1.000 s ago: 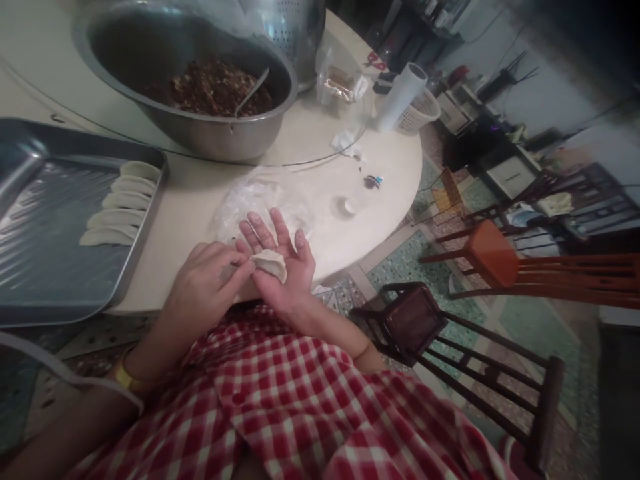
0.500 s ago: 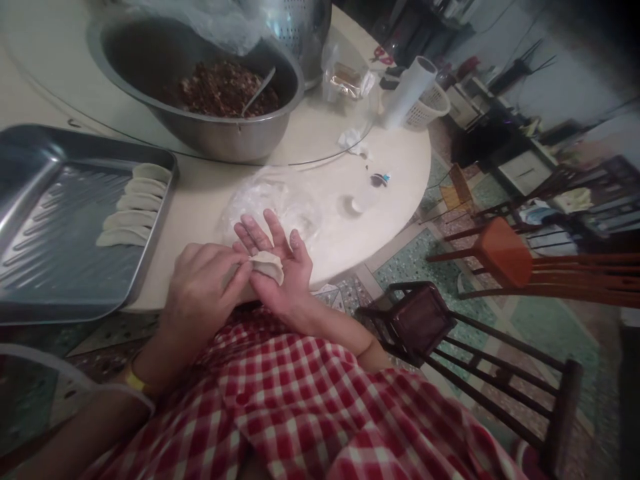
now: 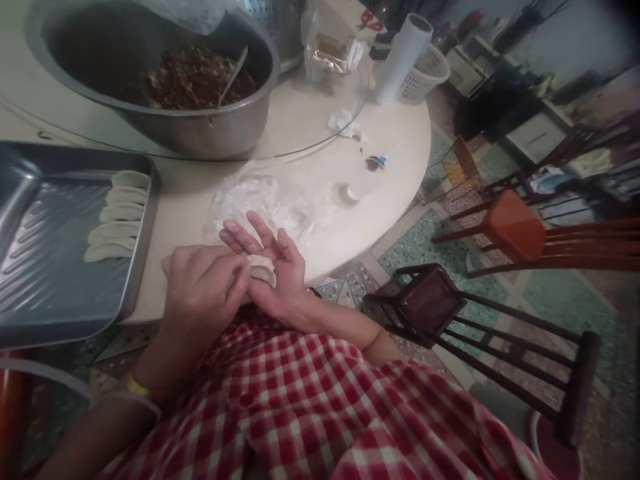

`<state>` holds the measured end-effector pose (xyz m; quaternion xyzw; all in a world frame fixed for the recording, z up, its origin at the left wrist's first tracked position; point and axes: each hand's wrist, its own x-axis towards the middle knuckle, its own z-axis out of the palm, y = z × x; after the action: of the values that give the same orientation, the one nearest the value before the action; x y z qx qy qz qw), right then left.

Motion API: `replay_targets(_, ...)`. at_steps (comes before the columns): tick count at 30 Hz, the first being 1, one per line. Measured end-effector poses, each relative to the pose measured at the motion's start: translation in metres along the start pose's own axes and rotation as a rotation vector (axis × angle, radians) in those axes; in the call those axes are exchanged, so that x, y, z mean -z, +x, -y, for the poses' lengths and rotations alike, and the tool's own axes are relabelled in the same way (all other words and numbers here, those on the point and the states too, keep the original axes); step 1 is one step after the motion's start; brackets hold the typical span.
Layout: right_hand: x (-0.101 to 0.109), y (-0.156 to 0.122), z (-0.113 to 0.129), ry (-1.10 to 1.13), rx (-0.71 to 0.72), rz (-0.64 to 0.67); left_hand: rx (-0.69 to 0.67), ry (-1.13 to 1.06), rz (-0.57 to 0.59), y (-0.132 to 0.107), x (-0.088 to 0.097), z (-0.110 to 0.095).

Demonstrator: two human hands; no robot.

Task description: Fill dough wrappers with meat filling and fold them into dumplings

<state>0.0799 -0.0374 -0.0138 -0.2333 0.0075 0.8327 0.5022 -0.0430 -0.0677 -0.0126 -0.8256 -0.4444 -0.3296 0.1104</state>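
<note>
A pale, folded dumpling (image 3: 263, 272) is between my two hands, just in front of my checked clothing. My left hand (image 3: 205, 283), a yellow band on its wrist, is closed and pinches the dumpling's left end between thumb and fingers. Palm up, my right hand (image 3: 285, 283) holds the dumpling's lower side with the thumb, while its other fingers stretch out, dusted white. To the left, several finished dumplings (image 3: 120, 212) lie in a row along the right side of a metal tray (image 3: 65, 267). Beyond my fingers sits a crumpled clear plastic bag (image 3: 270, 197) with whitish contents.
A large metal bowl (image 3: 200, 133) of dark minced filling (image 3: 195, 80), with a spoon in it, stands on the glass turntable. Farther right are a plastic roll (image 3: 404, 57), a white basket (image 3: 425, 73) and red scissors (image 3: 371, 21). Chairs (image 3: 430, 303) stand right of the table.
The view has shifted slightly, so the bowl and tray appear farther left. My left fingers have moved a little along the dumpling's edge, and both hands still hold it.
</note>
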Motion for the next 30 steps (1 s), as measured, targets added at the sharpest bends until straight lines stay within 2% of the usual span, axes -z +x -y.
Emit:
replay_targets(4, 0.002, -0.002, 0.002, -0.014, -0.024, 0.042, 0.005, 0.019, 0.010, 0.001, 0.003, 0.002)
replay_targets(11, 0.002, -0.006, 0.004, 0.017, -0.096, 0.072, -0.080, -0.017, 0.065, 0.004, 0.001, 0.007)
replay_targets(17, 0.008, -0.004, 0.004, -0.005, -0.085, 0.136, -0.120, 0.011, 0.094, 0.006, 0.006, 0.012)
replay_targets(22, 0.009, -0.005, 0.002, -0.032, -0.073, 0.141, -0.197, -0.002, 0.170, 0.016, 0.014, 0.014)
replay_targets(30, 0.016, -0.001, 0.001, -0.045, -0.072, 0.125, -0.265, -0.010, 0.219, 0.018, 0.009, 0.012)
